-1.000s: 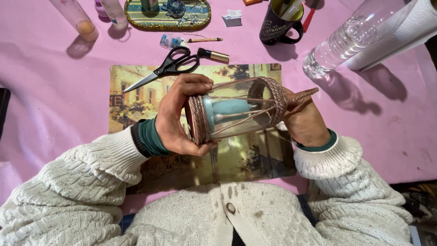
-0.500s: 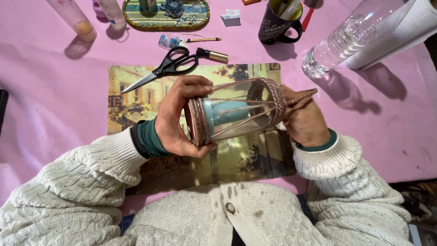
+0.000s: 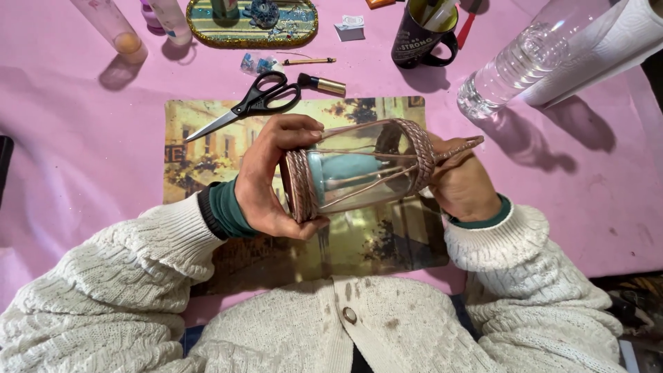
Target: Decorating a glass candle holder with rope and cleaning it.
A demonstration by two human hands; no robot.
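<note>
At frame centre, the left hand [image 3: 273, 178] clamps the cord-wrapped clear glass jar [image 3: 359, 173] sideways, exposing its wrapping; the right hand [image 3: 464, 185] cups its base, fingers closed, black scissors [image 3: 250, 103] above

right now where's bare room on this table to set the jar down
Bare pink cloth lies left of the picture mat, below the tube. More lies right of the mat, below the plastic bottle. The far edge is crowded: scissors, tray, mug. Both hands hold the jar over the mat.
</note>
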